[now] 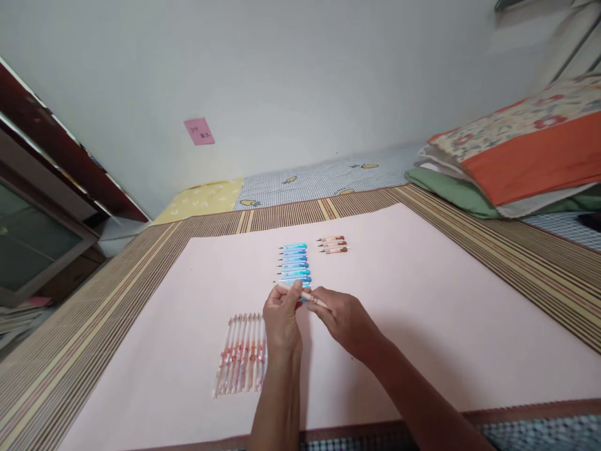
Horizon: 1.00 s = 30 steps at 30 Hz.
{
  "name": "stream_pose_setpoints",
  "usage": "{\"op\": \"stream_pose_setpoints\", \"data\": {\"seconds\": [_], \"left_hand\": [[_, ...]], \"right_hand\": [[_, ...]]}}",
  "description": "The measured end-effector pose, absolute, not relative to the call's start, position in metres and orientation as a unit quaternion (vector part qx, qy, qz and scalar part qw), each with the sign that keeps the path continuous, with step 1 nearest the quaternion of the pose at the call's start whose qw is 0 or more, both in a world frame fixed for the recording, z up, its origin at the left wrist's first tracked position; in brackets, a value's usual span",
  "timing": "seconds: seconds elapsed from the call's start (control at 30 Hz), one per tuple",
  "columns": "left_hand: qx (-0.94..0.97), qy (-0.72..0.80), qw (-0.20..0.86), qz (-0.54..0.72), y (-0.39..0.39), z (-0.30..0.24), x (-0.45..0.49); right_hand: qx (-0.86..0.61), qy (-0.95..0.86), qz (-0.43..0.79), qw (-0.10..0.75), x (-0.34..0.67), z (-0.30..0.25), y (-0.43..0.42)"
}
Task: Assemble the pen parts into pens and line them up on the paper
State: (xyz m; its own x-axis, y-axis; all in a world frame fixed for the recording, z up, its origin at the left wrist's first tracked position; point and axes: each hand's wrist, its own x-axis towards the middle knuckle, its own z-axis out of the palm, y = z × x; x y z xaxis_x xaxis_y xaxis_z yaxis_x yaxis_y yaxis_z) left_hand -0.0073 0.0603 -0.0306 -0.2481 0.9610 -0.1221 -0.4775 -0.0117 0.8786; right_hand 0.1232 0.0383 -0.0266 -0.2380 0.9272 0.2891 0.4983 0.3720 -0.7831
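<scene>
Between my two hands is a slim, pale cream pen point(306, 295), tilted down to the right. My left hand point(284, 313) pinches its left part with the thumb on top. The fingers of my right hand point(342, 318) are closed round its right end. Just beyond the hands lies a column of several blue pen pieces point(294, 257) with dark tips to the left. Three short beige and brown pen pieces point(334, 244) rest to their right. Near my left forearm, several clear white pens with a pink-red pattern point(240, 351) lie side by side, partly hidden by the arm.
A pale pink sheet point(422, 288) covers the middle of a striped mat point(141, 282). Folded bedding with an orange and floral cover point(539, 144) is stacked at the right. A pink note point(199, 131) sticks to the wall behind. A cabinet point(42, 232) stands at the left.
</scene>
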Motion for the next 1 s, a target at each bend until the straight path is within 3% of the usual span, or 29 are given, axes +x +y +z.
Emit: {"op": "stream_pose_setpoints", "data": {"seconds": [0.13, 0.37, 0.6, 1.0], "left_hand": [[0.221, 0.426, 0.594, 0.645, 0.063, -0.034, -0.007], [0.269, 0.394, 0.646, 0.596, 0.06, -0.031, -0.004], [0.412, 0.435, 0.559, 0.573, 0.053, -0.031, 0.006], [0.461, 0.461, 0.514, 0.558, 0.046, -0.028, 0.01]], "right_hand": [[-0.483, -0.646, 0.42, 0.417, 0.138, -0.023, 0.045], [-0.415, -0.359, 0.559, 0.621, 0.152, -0.022, 0.06], [-0.438, -0.352, 0.604, 0.565, 0.147, -0.024, 0.058], [-0.405, -0.416, 0.554, 0.596, 0.15, -0.03, 0.059]]}}
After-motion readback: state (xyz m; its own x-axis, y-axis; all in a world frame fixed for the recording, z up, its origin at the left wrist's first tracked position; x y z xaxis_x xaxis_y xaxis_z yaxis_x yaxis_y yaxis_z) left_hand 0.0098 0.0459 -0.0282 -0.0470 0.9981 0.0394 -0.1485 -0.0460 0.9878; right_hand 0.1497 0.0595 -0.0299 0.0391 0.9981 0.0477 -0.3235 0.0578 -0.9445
